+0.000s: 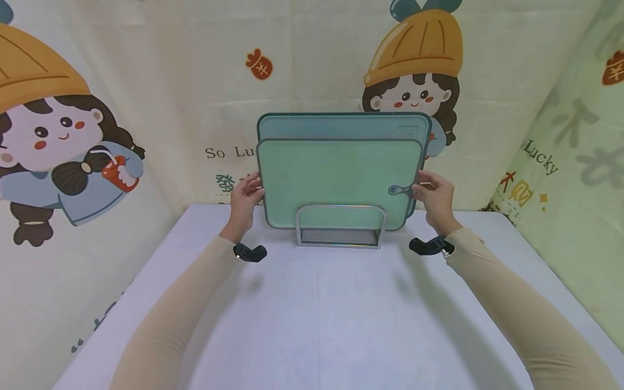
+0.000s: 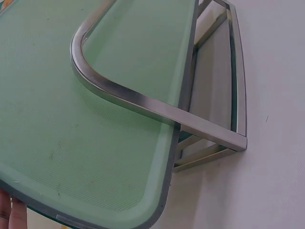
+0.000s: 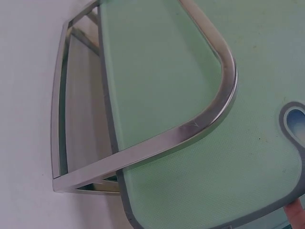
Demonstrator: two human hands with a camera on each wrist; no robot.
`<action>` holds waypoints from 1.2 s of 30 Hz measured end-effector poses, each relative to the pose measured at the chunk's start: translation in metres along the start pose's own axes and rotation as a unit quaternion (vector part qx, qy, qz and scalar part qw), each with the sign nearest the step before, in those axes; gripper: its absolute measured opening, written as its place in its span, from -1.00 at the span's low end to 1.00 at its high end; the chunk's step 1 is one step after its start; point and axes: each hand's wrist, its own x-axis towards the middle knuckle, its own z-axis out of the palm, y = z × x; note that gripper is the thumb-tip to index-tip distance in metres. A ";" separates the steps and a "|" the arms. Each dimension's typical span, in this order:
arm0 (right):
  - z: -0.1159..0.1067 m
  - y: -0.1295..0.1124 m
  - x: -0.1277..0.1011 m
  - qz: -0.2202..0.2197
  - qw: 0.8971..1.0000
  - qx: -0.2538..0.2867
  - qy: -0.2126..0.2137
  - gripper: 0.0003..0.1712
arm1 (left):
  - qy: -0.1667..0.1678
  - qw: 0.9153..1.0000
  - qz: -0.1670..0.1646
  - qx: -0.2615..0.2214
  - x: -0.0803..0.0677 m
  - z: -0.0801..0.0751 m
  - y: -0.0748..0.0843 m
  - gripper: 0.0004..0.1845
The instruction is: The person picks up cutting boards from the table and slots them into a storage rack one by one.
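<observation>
A light green cutting board (image 1: pixel 336 173) with a dark rim stands upright in a metal rack (image 1: pixel 298 225), whose front loop crosses its lower part. My left hand (image 1: pixel 245 201) grips the board's left side edge. On the opposite edge my right hand (image 1: pixel 436 196) pinches it beside the teardrop-shaped hole (image 1: pixel 398 190). Behind it rises a larger blue cutting board (image 1: pixel 336 127), mostly hidden by the green one. The left wrist view has fingertips (image 2: pixel 18 214) at the green board's rim, and in the right wrist view a fingertip (image 3: pixel 295 213) touches the rim near the hole.
The rack stands toward the back of a white table (image 1: pixel 317 314), with its base bars (image 3: pixel 59 109) resting there. A printed cloth (image 1: pixel 190 65) with cartoon figures hangs behind and at both sides. Black straps (image 1: pixel 249 253) are on both wrists.
</observation>
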 end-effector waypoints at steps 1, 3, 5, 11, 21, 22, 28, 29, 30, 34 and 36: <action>0.000 0.000 -0.001 0.001 1.000 0.003 -0.002 -0.60 | 0.002 1.000 -0.004 -0.001 0.001 0.000 -0.001 -0.52; 0.000 0.001 -0.002 0.002 1.000 0.003 -0.004 -0.59 | 0.006 1.000 -0.010 -0.004 0.003 -0.001 -0.005 -0.52; 0.000 0.002 -0.002 0.001 1.000 0.010 -0.007 -0.59 | 0.012 1.000 -0.015 -0.003 0.006 -0.002 -0.010 -0.53; 0.001 0.004 -0.002 0.005 1.000 -0.006 -0.005 -0.60 | 0.015 1.000 -0.009 0.001 0.010 -0.004 -0.023 -0.53; 0.001 0.006 0.003 0.009 0.999 -0.037 -0.013 -0.60 | 0.007 1.000 -0.005 0.008 0.013 -0.004 -0.024 -0.52; 0.001 0.006 0.004 0.010 0.999 -0.048 -0.014 -0.60 | 0.006 1.000 -0.005 0.011 0.014 -0.004 -0.024 -0.51; 0.000 0.007 0.006 0.013 0.999 -0.044 -0.025 -0.59 | 0.003 1.000 -0.002 0.019 0.015 -0.004 -0.024 -0.51; -0.001 0.007 0.006 0.013 0.999 -0.042 -0.026 -0.59 | 0.002 1.000 -0.001 0.020 0.015 -0.003 -0.024 -0.51; -0.001 0.007 0.006 0.013 0.999 -0.042 -0.026 -0.59 | 0.001 1.000 0.000 0.023 0.015 -0.003 -0.024 -0.51; -0.001 0.008 0.007 0.016 0.998 -0.046 -0.030 -0.58 | -0.007 0.999 0.006 0.031 0.014 -0.004 -0.024 -0.51; -0.002 0.009 0.007 0.018 0.998 -0.053 -0.031 -0.57 | -0.015 0.999 0.005 0.031 0.012 -0.004 -0.022 -0.50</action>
